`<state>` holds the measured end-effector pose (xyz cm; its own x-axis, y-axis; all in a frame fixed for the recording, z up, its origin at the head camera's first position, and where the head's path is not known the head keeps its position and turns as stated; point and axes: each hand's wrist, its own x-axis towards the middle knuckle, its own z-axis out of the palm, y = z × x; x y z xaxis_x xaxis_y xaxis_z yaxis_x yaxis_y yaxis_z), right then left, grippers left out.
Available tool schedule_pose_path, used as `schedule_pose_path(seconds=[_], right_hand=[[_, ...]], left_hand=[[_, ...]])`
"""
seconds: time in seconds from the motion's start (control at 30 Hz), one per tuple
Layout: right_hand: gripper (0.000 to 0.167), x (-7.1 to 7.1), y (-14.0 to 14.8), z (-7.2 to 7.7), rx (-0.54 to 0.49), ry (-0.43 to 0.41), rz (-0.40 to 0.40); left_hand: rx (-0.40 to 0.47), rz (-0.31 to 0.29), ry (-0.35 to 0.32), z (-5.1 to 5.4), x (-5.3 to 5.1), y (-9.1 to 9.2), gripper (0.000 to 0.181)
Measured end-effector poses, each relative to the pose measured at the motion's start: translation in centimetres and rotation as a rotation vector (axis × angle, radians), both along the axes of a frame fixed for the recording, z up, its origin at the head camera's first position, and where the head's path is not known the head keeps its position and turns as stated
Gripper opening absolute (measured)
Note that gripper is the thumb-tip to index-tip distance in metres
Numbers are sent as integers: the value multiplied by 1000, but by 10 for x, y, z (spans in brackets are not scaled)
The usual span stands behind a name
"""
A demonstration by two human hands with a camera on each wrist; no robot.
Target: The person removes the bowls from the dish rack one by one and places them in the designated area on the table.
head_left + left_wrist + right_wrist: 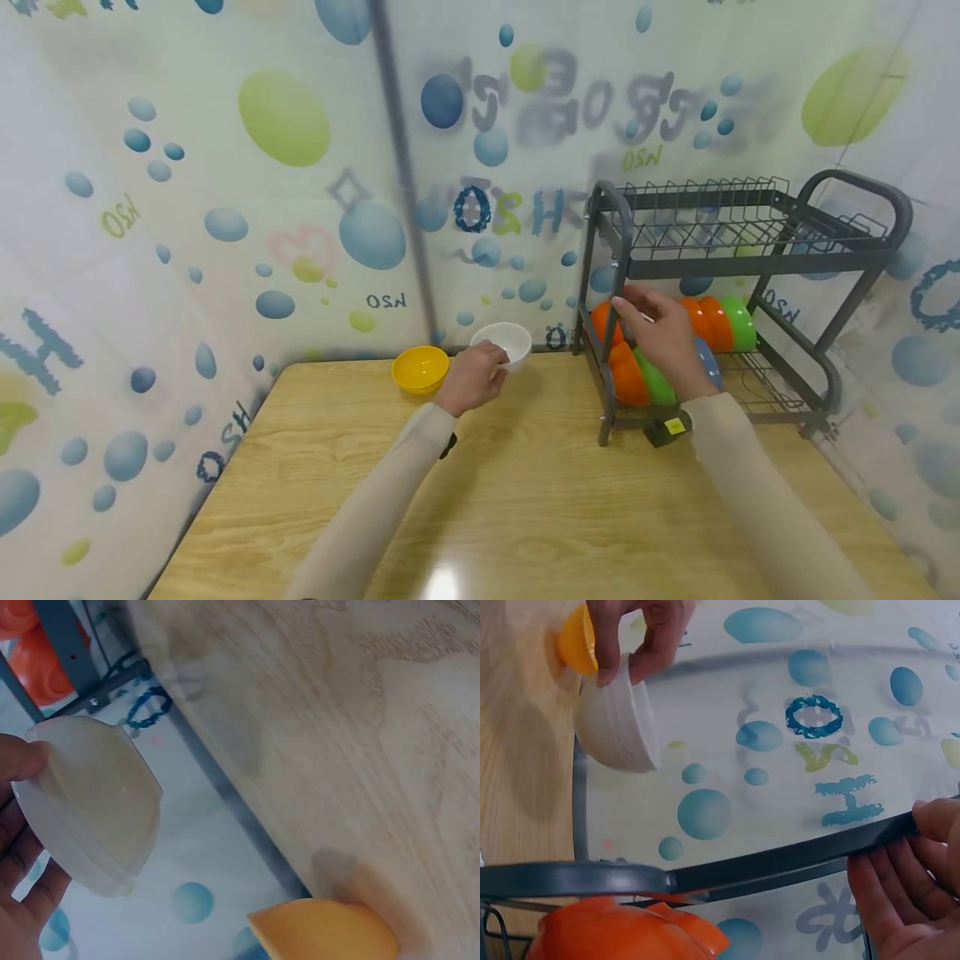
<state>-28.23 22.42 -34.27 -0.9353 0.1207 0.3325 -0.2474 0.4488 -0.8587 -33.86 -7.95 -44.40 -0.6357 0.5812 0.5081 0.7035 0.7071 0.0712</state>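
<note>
Two hands, one rack, one white bowl, one yellow bowl, two green bowls, four-plus orange bowls.

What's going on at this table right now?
Someone's left hand holds a white bowl by its rim, apparently lifted off the wooden table. Their right hand grips an upright of the dark rack. Orange, green and blue bowls sit on the rack's lower tier, while a yellow bowl stands on the table.
</note>
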Motion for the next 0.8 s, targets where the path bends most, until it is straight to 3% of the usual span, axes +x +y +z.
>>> schedule_pose_path(seconds=[0.17,0.37,0.53,0.8], right_hand=[[57,-4,4,1,89,26,-3],[58,-11,10,1,159,33,59],[55,-13,9,0,156,49,69],[58,-12,10,-3,136,50,64]], left_hand=[[-29,35,-44,-13,-8,-1,7],[-64,85,-114,-28,-13,-4,6],[-59,117,-120,-35,-13,-7,6],[-61,100,-117,-43,-15,-5,5]])
